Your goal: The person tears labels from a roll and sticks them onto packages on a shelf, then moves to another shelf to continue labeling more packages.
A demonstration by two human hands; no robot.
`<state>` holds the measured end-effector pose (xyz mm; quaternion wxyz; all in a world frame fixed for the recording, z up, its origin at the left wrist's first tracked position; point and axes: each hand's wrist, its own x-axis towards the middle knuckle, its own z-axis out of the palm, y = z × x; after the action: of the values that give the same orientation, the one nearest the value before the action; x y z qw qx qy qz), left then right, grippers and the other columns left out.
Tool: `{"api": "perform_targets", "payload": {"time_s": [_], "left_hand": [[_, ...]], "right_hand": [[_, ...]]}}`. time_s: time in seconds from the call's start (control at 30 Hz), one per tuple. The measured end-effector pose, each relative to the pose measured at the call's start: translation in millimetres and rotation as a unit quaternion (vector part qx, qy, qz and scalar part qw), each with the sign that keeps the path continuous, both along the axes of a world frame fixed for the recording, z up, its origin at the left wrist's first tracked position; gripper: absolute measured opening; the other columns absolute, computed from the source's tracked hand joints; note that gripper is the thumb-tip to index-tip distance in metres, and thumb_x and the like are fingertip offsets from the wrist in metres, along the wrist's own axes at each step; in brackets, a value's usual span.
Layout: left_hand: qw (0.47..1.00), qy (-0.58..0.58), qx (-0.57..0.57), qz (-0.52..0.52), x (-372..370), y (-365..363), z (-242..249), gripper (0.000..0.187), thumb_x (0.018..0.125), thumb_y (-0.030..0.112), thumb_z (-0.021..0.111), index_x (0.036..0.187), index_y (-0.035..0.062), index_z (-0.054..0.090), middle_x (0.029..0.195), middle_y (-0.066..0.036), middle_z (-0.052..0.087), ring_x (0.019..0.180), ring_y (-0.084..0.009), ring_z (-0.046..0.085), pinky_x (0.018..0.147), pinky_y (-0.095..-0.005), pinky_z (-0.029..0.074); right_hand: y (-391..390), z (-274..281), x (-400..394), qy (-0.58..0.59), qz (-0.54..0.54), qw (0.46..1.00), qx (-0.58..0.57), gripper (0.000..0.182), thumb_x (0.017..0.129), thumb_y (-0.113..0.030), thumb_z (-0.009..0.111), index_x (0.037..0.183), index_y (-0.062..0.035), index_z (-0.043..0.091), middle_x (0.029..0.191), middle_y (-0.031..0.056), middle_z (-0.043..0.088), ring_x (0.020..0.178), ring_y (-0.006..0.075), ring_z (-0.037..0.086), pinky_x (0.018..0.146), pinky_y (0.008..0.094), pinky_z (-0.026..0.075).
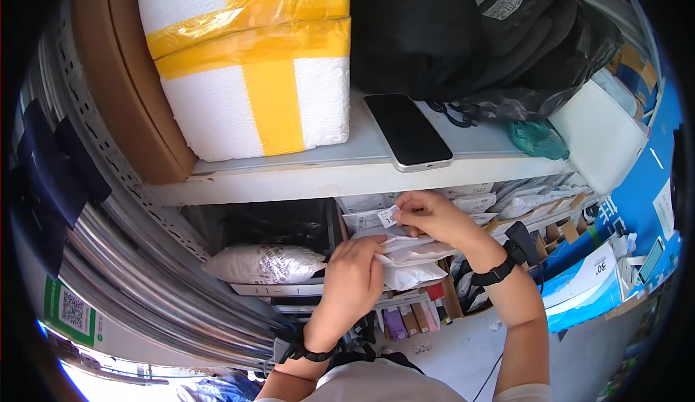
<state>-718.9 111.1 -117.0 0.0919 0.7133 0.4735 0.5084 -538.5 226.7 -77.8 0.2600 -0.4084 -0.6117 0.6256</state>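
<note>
My right hand point(427, 217) pinches a small white label point(389, 217) with printed digits between thumb and fingers, above a row of white parcels. My left hand point(353, 275) rests against the left side of the white plastic packages point(413, 254), its fingers curled at their edge; what it grips there is partly hidden. The packages stand in a lower shelf compartment, below a white shelf board point(289, 181). Left of my left hand lies a puffy white parcel point(266, 264) with dark print.
On the upper shelf are a foam box point(250, 62) with yellow tape, a black phone point(409, 130), black bags point(536, 40) and a green bag point(539, 139). Metal poles point(159, 286) run along the left. Small boxes point(416, 318) sit lower down.
</note>
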Motion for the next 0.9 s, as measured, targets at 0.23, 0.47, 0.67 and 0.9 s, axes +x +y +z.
{"api": "perform_targets", "payload": {"time_s": [0.23, 0.47, 0.67, 0.9], "left_hand": [[1.0, -0.017, 0.016, -0.007, 0.6, -3.6, -9.8, 0.011, 0.082, -0.005, 0.051, 0.091, -0.0012, 0.057, 0.108, -0.02, 0.07, 0.092, -0.0404, 0.064, 0.085, -0.0462, 0.049], [1.0, -0.025, 0.012, -0.007, -0.2, -3.9, -10.0, 0.011, 0.082, -0.005, 0.051, 0.09, -0.0012, 0.057, 0.109, -0.02, 0.069, 0.093, -0.0403, 0.064, 0.086, -0.0459, 0.05], [1.0, -0.028, 0.001, -0.009, 2.4, -4.6, -9.6, 0.011, 0.082, -0.006, 0.05, 0.089, -0.0009, 0.057, 0.109, -0.02, 0.069, 0.096, -0.0404, 0.064, 0.089, -0.045, 0.049], [0.954, -0.257, 0.125, -0.091, 6.6, -50.2, 5.1, 0.01, 0.094, 0.006, 0.052, 0.085, 0.0036, 0.051, 0.094, -0.021, 0.069, 0.082, -0.0336, 0.065, 0.078, -0.0444, 0.051]], "right_hand": [[18.7, -18.8, -11.8, -0.228, 0.037, 0.942, 0.243, 0.023, 0.09, -0.016, 0.071, 0.105, -0.0011, 0.061, 0.082, 0.005, 0.065, 0.064, 0.01, 0.059, 0.058, 0.0241, 0.047], [29.0, -22.1, -32.3, -0.378, -0.047, 0.863, 0.33, 0.032, 0.083, -0.025, 0.076, 0.101, -0.0001, 0.066, 0.088, 0.0173, 0.069, 0.076, 0.0274, 0.068, 0.067, 0.0389, 0.051], [43.4, -42.1, -30.3, -0.389, -0.078, 0.688, 0.607, 0.034, 0.082, -0.024, 0.074, 0.105, -0.0008, 0.066, 0.094, 0.0213, 0.069, 0.094, 0.0397, 0.065, 0.08, 0.0495, 0.049], [-38.2, 10.1, 1.1, -0.213, -0.076, 0.871, 0.437, 0.028, 0.092, -0.022, 0.066, 0.11, -0.0014, 0.063, 0.104, 0.0196, 0.066, 0.102, 0.0369, 0.063, 0.089, 0.0459, 0.048]]}}
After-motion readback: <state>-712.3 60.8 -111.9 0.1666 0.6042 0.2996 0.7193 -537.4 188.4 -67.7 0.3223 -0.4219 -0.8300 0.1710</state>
